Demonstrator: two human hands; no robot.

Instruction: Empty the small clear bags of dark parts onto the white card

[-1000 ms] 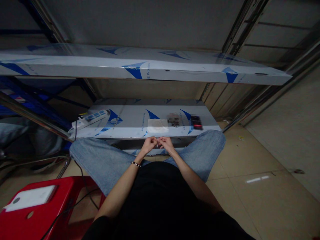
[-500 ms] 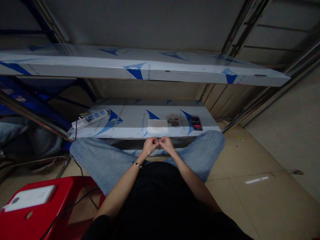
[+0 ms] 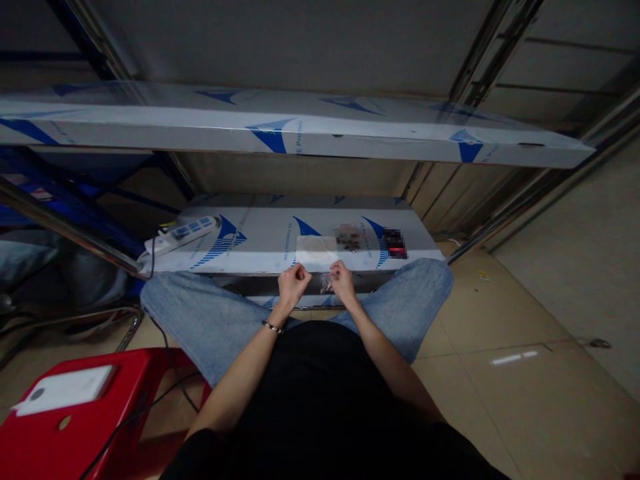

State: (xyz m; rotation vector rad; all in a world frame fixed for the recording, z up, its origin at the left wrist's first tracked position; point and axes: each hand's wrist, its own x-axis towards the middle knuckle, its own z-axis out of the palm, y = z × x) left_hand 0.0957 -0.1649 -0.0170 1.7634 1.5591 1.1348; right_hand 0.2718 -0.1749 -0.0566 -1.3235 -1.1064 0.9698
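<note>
On the low steel shelf (image 3: 260, 250), the right hand (image 3: 343, 280) pinches a small clear plastic bag (image 3: 326, 283) in its fingers (image 3: 336, 268) just off the front edge, and the left hand (image 3: 293, 283) curls shut beside it, holding nothing that shows.

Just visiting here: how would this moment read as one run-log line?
left hand: closed, nothing visible in it | right hand: pinching clear plastic piece | nearby: film-wrapped steel shelf
</note>
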